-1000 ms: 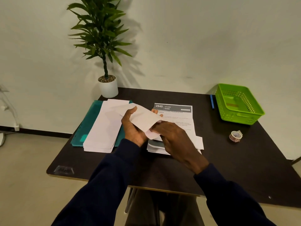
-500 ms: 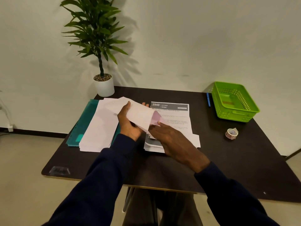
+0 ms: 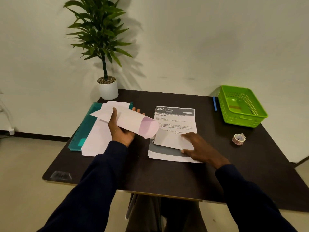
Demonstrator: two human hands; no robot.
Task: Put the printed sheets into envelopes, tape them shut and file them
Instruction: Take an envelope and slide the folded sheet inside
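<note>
Though clearly begun, looks early in the task: nothing taped, nothing filed, as far as can be seen.

Nearest, reaches over the bare front of the desk (image 3: 167, 178) with both sleeves. Holds one envelope (image 3: 132, 122) in the left hand (image 3: 121, 131), lifted clear of the desk, grip closed round its middle with thumb on top and fingers beneath, open end with its pinkish lining pointing right. Rests the right hand (image 3: 199, 148) on a folded sheet (image 3: 172, 141), grip spread, thumb at the near corner and forefinger at the far edge; touching it, not yet lifting it. Finds that folded sheet lying on the stack of printed sheets (image 3: 175, 118), just beside the envelope's mouth but not inside it. Suggests the step in hand: picking up the folded sheet and sliding it in.

Left of the held envelope, shows a pile of spare envelopes (image 3: 98, 139) overlapping a teal folder (image 3: 83, 129). Out to the right, well apart from both hands, shows the tape roll (image 3: 238, 139), apparently untouched.

Farther back, shows a blue pen (image 3: 214, 104) beside the green basket (image 3: 260, 114), with no envelope visible inside, only a small reddish patch too unclear to name. At the far left corner, a potted plant (image 3: 100, 39).

Leaves, by this reading, nearly everything: inserting this sheet, taping, filing, then the remaining stack.
</note>
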